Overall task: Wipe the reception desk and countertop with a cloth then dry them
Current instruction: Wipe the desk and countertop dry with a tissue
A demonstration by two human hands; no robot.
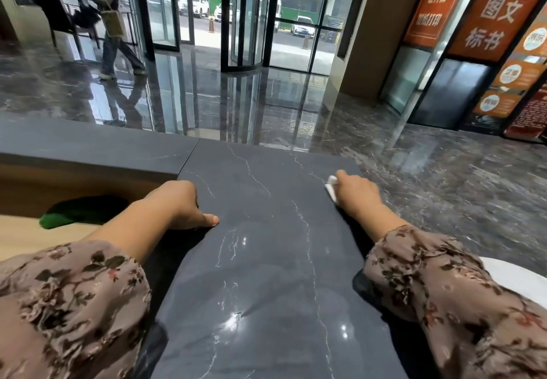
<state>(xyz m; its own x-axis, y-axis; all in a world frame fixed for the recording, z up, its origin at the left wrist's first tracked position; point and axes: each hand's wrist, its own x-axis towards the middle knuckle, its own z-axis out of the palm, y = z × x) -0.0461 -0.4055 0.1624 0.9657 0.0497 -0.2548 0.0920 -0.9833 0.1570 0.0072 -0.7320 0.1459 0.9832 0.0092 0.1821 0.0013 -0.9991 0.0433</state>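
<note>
Hands resting on the dark stone countertop (266, 245); one is holding a cloth, one is bracing.
Right hand (358, 194) is clamping curled fingers on a white cloth (331, 191), pressing it at the slab's far right edge; left hand (180, 204) is gripping the left edge, thumb lying on top, fingers bending over the side out of sight; a green cloth (56, 219) is lying on the lower wooden desk (17, 232).

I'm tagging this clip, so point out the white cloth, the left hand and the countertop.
white cloth (331, 191), head view, on its visible left strip.
left hand (177, 204), head view, on the back of the hand.
countertop (266, 260), head view, on bare stone near its middle.
</note>
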